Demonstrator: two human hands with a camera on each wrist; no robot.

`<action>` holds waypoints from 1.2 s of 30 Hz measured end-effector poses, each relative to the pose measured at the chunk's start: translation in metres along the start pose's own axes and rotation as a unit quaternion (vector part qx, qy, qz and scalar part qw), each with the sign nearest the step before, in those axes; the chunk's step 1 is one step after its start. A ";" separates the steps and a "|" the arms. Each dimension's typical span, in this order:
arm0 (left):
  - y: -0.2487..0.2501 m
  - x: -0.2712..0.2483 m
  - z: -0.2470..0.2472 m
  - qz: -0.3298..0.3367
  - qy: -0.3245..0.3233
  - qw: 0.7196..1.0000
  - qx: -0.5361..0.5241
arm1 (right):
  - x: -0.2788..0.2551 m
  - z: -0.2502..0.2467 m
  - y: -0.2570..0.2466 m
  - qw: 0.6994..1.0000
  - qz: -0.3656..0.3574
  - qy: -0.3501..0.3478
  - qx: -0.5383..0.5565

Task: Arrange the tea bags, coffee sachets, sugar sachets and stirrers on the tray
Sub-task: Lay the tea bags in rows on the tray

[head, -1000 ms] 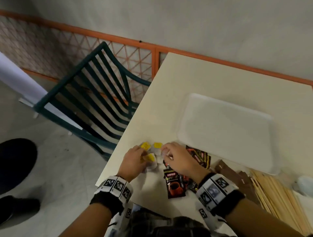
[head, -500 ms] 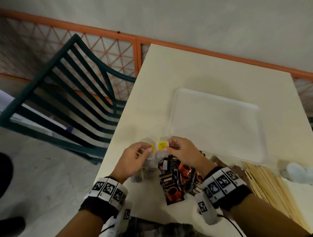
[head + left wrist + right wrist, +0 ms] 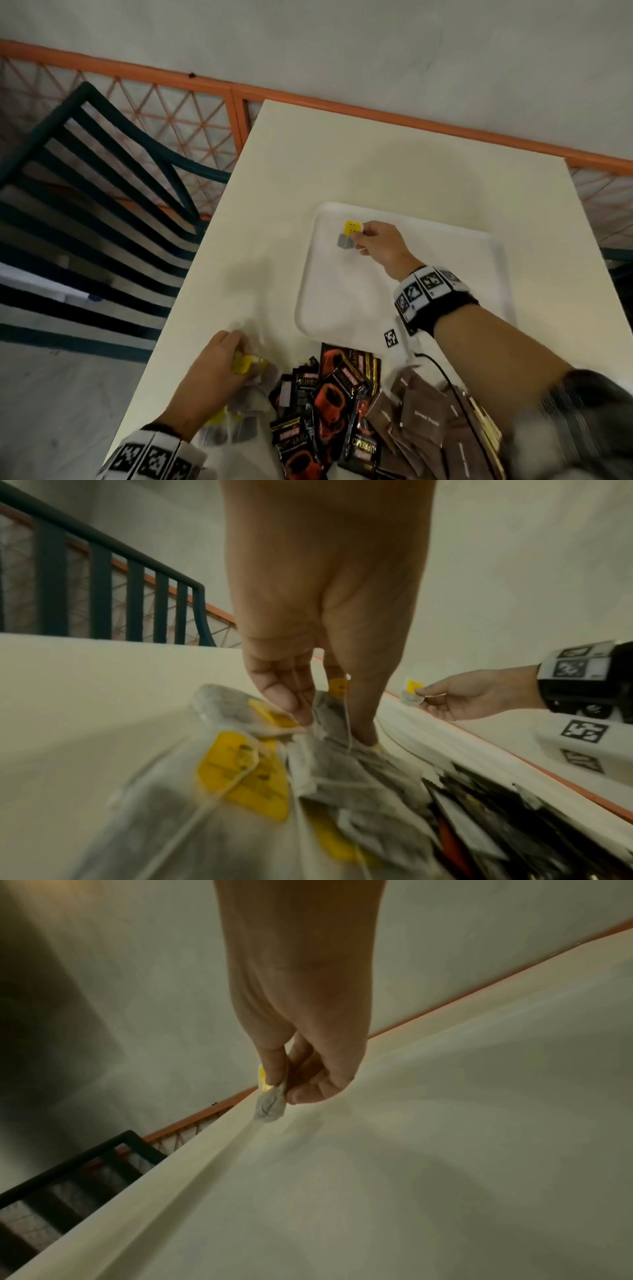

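A white tray lies on the cream table. Over its far left corner my right hand pinches a tea bag with a yellow tag; the same tea bag hangs from thumb and fingers in the right wrist view. My left hand is down at the near left on the heap of tea bags, its fingertips pinching bags and strings there. Black-and-red coffee sachets and brown sugar sachets lie in front of the tray.
A dark green slatted chair stands left of the table. An orange lattice railing runs behind it. A black cable crosses the sugar sachets.
My right hand has carried one tea bag away from the heap, forward and right, over the tray's far left corner. The left hand stayed at the heap.
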State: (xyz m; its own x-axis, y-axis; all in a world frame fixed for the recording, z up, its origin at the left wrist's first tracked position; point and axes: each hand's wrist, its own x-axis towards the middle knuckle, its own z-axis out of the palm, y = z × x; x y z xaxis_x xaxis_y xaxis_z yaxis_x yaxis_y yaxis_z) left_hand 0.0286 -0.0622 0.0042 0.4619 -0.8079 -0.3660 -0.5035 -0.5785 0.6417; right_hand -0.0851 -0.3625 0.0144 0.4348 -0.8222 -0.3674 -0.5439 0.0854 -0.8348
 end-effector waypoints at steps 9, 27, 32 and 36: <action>0.028 0.007 -0.021 -0.004 0.047 0.983 -0.180 | 0.071 0.016 -0.009 1.000 0.011 0.008 -0.022; 0.079 0.051 -0.021 0.056 0.031 0.931 -0.360 | -0.058 0.009 -0.028 0.931 -0.088 -0.347 -0.076; 0.090 0.067 -0.019 0.056 0.040 0.932 -0.355 | -0.068 0.003 -0.009 0.932 -0.094 -0.350 -0.017; 0.098 0.075 -0.014 0.054 0.075 0.931 -0.353 | -0.063 0.000 -0.001 0.951 -0.088 -0.297 0.009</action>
State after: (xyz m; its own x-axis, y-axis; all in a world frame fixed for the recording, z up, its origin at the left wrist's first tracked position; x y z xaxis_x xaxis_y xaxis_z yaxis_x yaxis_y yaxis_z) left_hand 0.0245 -0.1782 0.0494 0.5604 -0.8015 -0.2088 0.0285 -0.2332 0.9720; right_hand -0.1115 -0.3110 0.0386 0.8495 -0.3621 -0.3838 -0.4155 -0.0108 -0.9095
